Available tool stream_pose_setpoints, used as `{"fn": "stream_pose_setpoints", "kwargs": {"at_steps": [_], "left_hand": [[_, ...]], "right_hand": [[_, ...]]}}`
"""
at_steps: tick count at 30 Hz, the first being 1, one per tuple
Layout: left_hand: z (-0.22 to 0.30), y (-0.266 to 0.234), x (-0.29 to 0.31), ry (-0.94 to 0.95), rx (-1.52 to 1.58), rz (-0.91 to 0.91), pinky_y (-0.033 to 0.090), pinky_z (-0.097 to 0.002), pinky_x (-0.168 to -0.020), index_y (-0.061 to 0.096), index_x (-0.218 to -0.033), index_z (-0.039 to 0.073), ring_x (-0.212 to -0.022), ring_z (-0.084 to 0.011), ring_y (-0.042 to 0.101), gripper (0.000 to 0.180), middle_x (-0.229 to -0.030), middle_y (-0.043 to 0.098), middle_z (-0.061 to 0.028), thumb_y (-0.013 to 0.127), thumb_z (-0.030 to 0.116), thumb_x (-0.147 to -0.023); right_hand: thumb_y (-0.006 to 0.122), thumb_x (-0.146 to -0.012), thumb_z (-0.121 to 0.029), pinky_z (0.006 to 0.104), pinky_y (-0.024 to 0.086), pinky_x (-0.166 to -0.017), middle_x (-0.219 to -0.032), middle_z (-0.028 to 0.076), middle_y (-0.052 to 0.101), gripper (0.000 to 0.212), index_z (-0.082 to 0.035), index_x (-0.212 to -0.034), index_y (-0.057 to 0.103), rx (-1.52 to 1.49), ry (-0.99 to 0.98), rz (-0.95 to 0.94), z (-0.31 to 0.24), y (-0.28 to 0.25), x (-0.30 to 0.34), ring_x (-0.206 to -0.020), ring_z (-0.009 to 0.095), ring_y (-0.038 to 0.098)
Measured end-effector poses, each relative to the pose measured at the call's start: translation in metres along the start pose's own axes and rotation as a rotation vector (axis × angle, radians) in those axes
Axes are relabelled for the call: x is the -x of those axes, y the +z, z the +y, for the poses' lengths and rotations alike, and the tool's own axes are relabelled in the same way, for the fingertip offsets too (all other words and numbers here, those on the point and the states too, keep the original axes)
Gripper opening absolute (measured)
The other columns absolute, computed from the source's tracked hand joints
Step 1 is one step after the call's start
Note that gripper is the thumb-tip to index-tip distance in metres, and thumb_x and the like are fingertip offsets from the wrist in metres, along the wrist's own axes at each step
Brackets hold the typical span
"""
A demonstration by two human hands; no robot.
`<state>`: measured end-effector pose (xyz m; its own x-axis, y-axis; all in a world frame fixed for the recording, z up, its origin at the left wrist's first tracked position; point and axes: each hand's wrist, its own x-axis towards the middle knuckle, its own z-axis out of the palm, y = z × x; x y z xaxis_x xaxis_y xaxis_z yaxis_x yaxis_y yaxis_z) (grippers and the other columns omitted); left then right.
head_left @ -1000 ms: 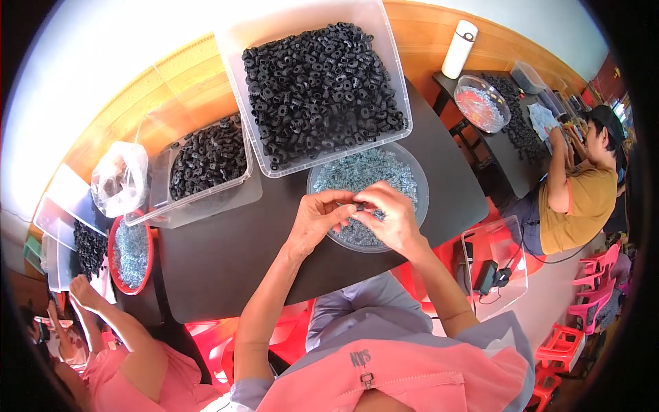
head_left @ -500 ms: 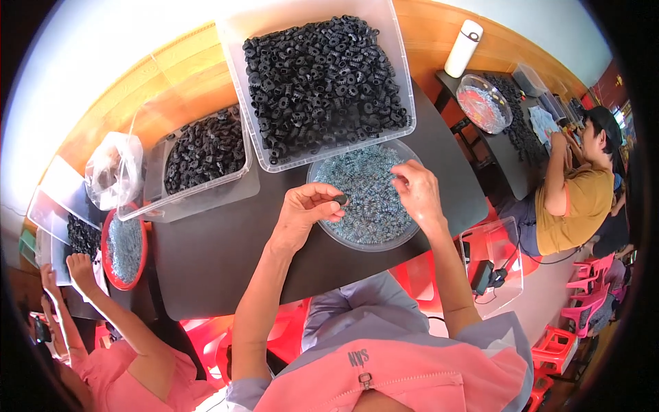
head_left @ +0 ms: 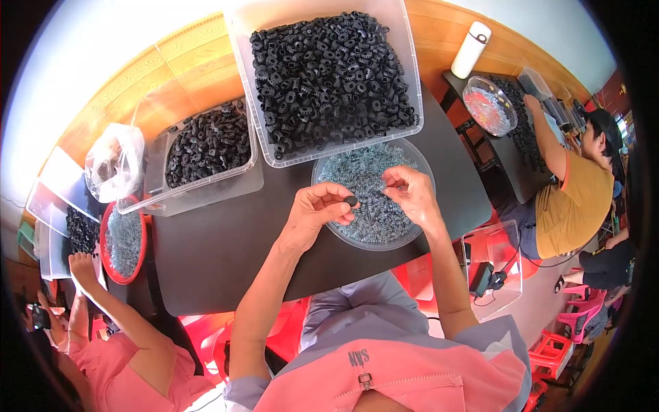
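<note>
Between thumb and fingertips, my left hand (head_left: 317, 214) holds a small round black plastic cord-lock part (head_left: 351, 201) over the left side of a clear round bowl (head_left: 376, 245). Small bluish metal springs (head_left: 377, 218) fill that bowl. My right hand (head_left: 413, 196) is above the bowl's right side with thumb and forefinger pinched together. Whatever lies in that pinch is too small to make out. Just beyond the bowl, a large clear bin (head_left: 416, 82) is tilted toward me, heaped with black plastic cord-lock parts (head_left: 333, 82).
Left of it, another clear bin (head_left: 206, 196) holds similar black pieces, beside a plastic bag (head_left: 115, 163). A red basin (head_left: 105, 240) of springs is near a co-worker in pink (head_left: 147, 357). At right sit a co-worker in mustard (head_left: 573, 206), a white bottle (head_left: 471, 49) and another bowl (head_left: 511, 120).
My right hand has moved left, closer to my left hand, which has shifted slightly right with the cord-lock part. The co-worker at right has reached an arm forward over the black parts.
</note>
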<state>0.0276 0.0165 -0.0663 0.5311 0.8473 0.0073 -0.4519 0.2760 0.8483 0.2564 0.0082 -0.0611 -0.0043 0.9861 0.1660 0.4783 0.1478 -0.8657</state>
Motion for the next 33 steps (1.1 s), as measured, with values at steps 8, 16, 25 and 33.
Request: {"fn": "stream_pose_setpoints", "kwargs": {"at_steps": [8, 16, 25, 33], "left_hand": [[0.0, 0.002, 0.001, 0.007, -0.002, 0.008, 0.055, -0.0245, -0.063, 0.061, -0.097, 0.0, -0.069, -0.0133, 0.065, 0.015, -0.089, 0.067, -0.0133, 0.063, 0.0, -0.082], [-0.001, 0.003, 0.001, 0.023, -0.045, 0.029, 0.055, -0.0255, -0.065, 0.061, -0.097, 0.001, -0.072, -0.014, 0.065, 0.015, -0.089, 0.067, -0.0129, 0.063, 0.0, -0.082], [-0.003, 0.006, 0.001, 0.072, -0.157, 0.037, 0.055, -0.0251, -0.067, 0.062, -0.097, 0.0, -0.075, -0.0141, 0.065, 0.016, -0.088, 0.065, -0.0069, 0.064, -0.002, -0.082], [-0.002, 0.007, 0.002, 0.132, -0.193, 0.045, 0.054, -0.0245, -0.068, 0.062, -0.097, -0.001, -0.079, -0.011, 0.06, 0.015, -0.092, 0.06, -0.005, 0.063, -0.003, -0.082]], "right_hand": [[0.056, -0.082, 0.002, 0.0249, 0.049, -0.059, -0.075, 0.007, 0.062, 0.012, 0.0, -0.093, 0.061, -0.109, 0.061, -0.032, -0.003, 0.005, 0.002, -0.064, 0.012, 0.059], [0.055, -0.089, -0.006, 0.0215, 0.047, -0.053, -0.073, 0.004, 0.06, 0.01, 0.001, -0.092, 0.061, -0.425, 0.133, -0.074, -0.015, 0.003, 0.009, -0.058, 0.008, 0.055], [0.057, -0.09, -0.009, 0.0216, 0.047, -0.055, -0.077, 0.005, 0.06, 0.012, 0.002, -0.093, 0.061, -0.607, 0.064, -0.218, -0.051, 0.01, 0.017, -0.061, 0.008, 0.055], [0.057, -0.089, -0.008, 0.0227, 0.047, -0.056, -0.077, 0.006, 0.06, 0.012, 0.003, -0.092, 0.061, -0.597, 0.079, -0.155, -0.049, 0.01, 0.021, -0.061, 0.01, 0.055]]}}
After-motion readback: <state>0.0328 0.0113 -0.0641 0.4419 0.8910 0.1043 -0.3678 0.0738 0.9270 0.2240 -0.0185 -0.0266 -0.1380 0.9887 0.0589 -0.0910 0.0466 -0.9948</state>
